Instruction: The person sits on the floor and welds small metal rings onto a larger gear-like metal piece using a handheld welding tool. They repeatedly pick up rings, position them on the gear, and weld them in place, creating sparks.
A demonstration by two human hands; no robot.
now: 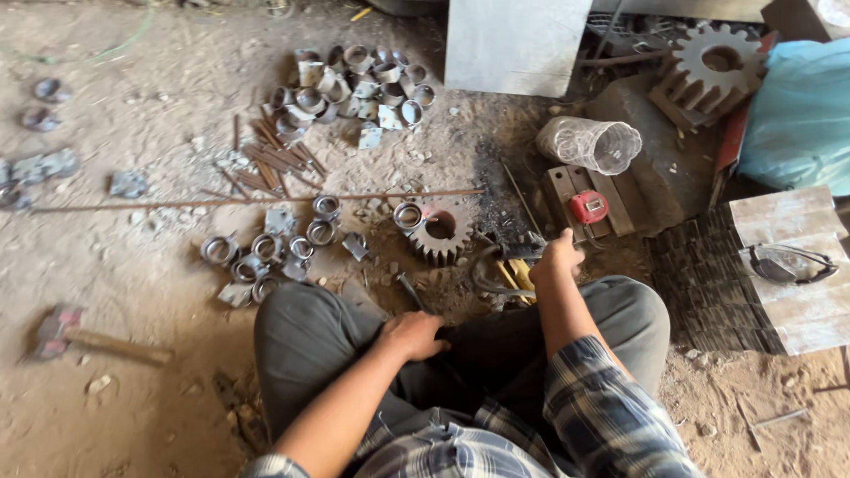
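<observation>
Right hand (558,255) closed around one dark tool handle (512,251) on the dirt floor (150,274), just beside one rusty gear (440,232). Left hand (412,335) rests loosely curled on the thigh, holding nothing. One red tape measure (588,206) lies nearby. One hammer (66,335) lies well apart, left. A second, larger gear (715,60) sits top right. Metal rings (266,257) too clustered to count.

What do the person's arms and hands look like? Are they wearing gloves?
No gloves: both hands are bare. The left hand has no ring or watch that shows, and its forearm is uncovered up to a rolled plaid sleeve. The right hand is bare too, with a blue, grey and white checked sleeve pushed up toward the elbow.
</observation>
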